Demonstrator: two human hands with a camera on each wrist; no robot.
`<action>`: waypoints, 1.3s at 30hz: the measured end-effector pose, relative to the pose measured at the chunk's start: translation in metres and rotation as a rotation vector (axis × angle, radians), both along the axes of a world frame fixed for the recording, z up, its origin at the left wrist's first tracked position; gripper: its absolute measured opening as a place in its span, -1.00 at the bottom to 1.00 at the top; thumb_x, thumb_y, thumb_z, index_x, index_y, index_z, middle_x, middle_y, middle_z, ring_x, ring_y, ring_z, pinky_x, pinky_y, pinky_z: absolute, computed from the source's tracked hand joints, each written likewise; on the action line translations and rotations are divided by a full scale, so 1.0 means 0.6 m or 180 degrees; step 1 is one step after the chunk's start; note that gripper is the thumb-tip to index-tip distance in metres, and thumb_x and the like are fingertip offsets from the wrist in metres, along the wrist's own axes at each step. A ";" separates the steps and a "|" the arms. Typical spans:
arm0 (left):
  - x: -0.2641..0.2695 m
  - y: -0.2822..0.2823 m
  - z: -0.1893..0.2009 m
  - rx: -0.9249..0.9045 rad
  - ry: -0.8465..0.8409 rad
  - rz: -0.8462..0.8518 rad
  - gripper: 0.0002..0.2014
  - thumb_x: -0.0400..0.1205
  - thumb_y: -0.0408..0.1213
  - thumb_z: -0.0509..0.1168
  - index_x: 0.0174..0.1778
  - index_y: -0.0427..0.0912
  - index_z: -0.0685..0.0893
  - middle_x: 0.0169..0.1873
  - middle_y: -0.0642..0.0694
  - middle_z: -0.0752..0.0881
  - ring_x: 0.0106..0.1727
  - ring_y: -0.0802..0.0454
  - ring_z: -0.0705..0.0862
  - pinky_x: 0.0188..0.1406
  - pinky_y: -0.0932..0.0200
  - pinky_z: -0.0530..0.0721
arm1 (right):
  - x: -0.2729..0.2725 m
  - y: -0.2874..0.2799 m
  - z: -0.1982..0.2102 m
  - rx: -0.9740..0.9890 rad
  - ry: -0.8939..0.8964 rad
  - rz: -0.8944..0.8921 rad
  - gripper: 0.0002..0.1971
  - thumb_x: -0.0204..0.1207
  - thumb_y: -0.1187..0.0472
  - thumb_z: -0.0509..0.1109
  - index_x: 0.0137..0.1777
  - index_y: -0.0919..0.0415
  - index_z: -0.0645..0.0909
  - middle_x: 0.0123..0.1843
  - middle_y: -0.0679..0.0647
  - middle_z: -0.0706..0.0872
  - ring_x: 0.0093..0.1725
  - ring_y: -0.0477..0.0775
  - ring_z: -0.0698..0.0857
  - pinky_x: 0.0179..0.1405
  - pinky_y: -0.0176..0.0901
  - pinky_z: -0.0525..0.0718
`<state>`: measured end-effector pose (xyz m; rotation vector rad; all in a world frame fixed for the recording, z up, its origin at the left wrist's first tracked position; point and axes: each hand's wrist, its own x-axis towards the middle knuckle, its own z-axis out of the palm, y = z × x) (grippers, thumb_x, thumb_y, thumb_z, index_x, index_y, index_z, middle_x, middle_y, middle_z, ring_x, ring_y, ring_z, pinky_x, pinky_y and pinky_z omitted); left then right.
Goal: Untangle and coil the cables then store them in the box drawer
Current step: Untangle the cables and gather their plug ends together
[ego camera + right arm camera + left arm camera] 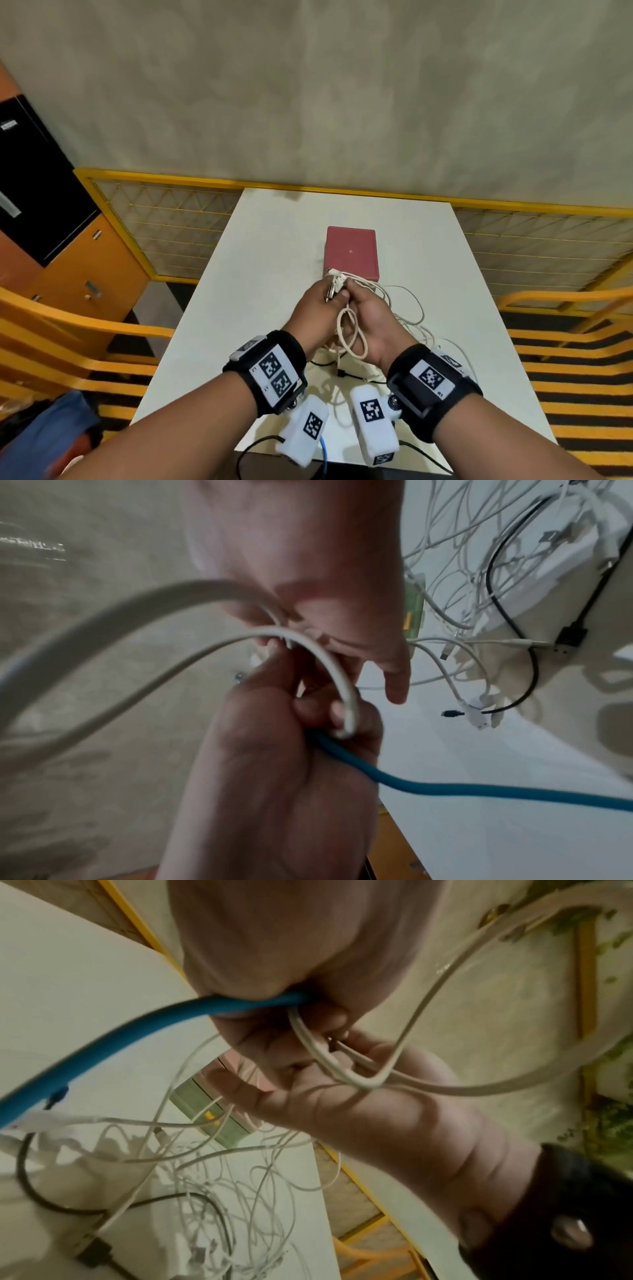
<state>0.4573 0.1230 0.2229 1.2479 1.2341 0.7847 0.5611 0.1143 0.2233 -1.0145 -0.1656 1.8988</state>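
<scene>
Both hands meet above the white table [274, 240], just in front of the red box [351, 251]. My left hand [334, 291] grips the plug ends of a thick cream cable [352, 329] together with a blue cable [120, 1039]. My right hand [354, 293] pinches the same cream cable, whose loops hang between the wrists. In the right wrist view the right hand [301, 561] is on top, the left hand [274, 750] below, the blue cable [445, 788] trailing out of the left fist. The box's drawer front [219, 1110] shows behind the right hand [359, 1104].
A tangle of thin white cables [411, 308] lies on the table to the right of the hands and under them, with a black cable [527, 674] among it. A yellow mesh rail runs behind the table, and orange benches stand on both sides.
</scene>
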 end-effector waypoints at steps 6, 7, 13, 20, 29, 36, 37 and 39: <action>-0.016 -0.018 -0.001 -0.0149 0.0265 -0.0526 -0.89 0.64 -0.35 0.33 -0.22 -0.17 0.65 -0.49 -0.02 0.55 -0.65 0.21 0.49 -0.66 0.32 0.41 | 0.022 0.023 0.007 -0.0031 -0.0573 0.0206 -0.84 0.60 0.23 0.29 -0.04 0.27 0.68 -0.20 0.20 0.79 -0.23 0.18 0.78 -0.28 -0.06 0.78; -0.025 -0.025 -0.005 -0.0217 0.0300 -0.0703 -0.84 0.63 -0.33 0.35 -0.29 -0.14 0.61 -0.54 0.00 0.45 -0.68 0.20 0.37 -0.69 0.32 0.31 | 0.032 0.033 0.008 -0.0044 -0.0673 0.0156 -0.81 0.65 0.22 0.24 -0.04 0.29 0.66 -0.20 0.21 0.82 -0.18 0.20 0.81 -0.23 -0.01 0.78; -0.134 -0.064 -0.043 -0.0858 0.0589 -0.1375 -0.71 0.50 -0.28 0.45 -0.48 -0.02 0.52 -0.58 -0.03 0.35 -0.61 0.05 0.28 -0.63 0.23 0.27 | 0.078 0.068 0.019 -0.0119 -0.0687 0.0181 -0.68 0.76 0.14 0.09 -0.15 0.20 0.59 -0.21 0.17 0.85 -0.19 0.17 0.88 -0.06 0.10 0.73; -0.220 -0.096 -0.054 -0.0992 0.1094 -0.2065 -0.76 0.47 -0.28 0.44 -0.37 -0.21 0.49 -0.52 -0.14 0.38 -0.52 -0.01 0.34 -0.45 0.14 0.31 | 0.057 0.059 -0.008 -0.0078 -0.0643 0.0423 -0.69 0.76 0.21 0.10 -0.10 0.29 0.62 0.03 0.29 0.83 -0.06 0.27 0.87 0.21 0.30 0.61; -0.244 -0.088 -0.040 -0.0432 0.1906 -0.2228 -0.61 0.43 -0.03 0.56 -0.48 -0.04 0.47 -0.48 0.00 0.44 -0.47 0.21 0.41 -0.36 0.17 0.33 | 0.077 0.060 -0.005 -0.0111 -0.0681 0.0140 -0.67 0.77 0.27 0.04 -0.14 0.32 0.57 -0.07 0.26 0.86 -0.15 0.21 0.87 0.25 0.23 0.58; -0.113 0.011 0.034 0.1231 0.1012 0.0025 -0.54 0.51 -0.14 0.55 -0.51 -0.08 0.38 -0.57 0.10 0.39 -0.50 0.16 0.36 -0.48 0.27 0.29 | 0.046 0.038 -0.025 -0.0089 -0.0706 0.0317 -0.77 0.73 0.21 0.13 -0.07 0.24 0.57 -0.14 0.22 0.87 -0.18 0.16 0.87 -0.24 -0.03 0.78; -0.086 0.016 0.025 0.1194 0.0987 -0.0055 -0.63 0.48 -0.15 0.56 -0.48 -0.06 0.49 -0.54 0.10 0.51 -0.46 0.18 0.48 -0.44 0.28 0.39 | 0.038 0.034 -0.021 -0.0071 -0.0596 0.0327 -0.79 0.69 0.22 0.17 -0.08 0.27 0.58 -0.23 0.22 0.85 -0.30 0.15 0.85 -0.30 -0.05 0.78; -0.045 0.018 -0.003 0.1068 0.1066 -0.0342 -0.85 0.46 -0.14 0.56 -0.29 -0.01 0.70 -0.37 0.08 0.72 -0.28 0.12 0.68 -0.29 0.23 0.57 | 0.027 0.027 -0.016 -0.0060 -0.0260 0.0265 -0.74 0.68 0.19 0.18 -0.08 0.35 0.60 -0.35 0.21 0.77 -0.46 0.11 0.77 -0.40 -0.10 0.76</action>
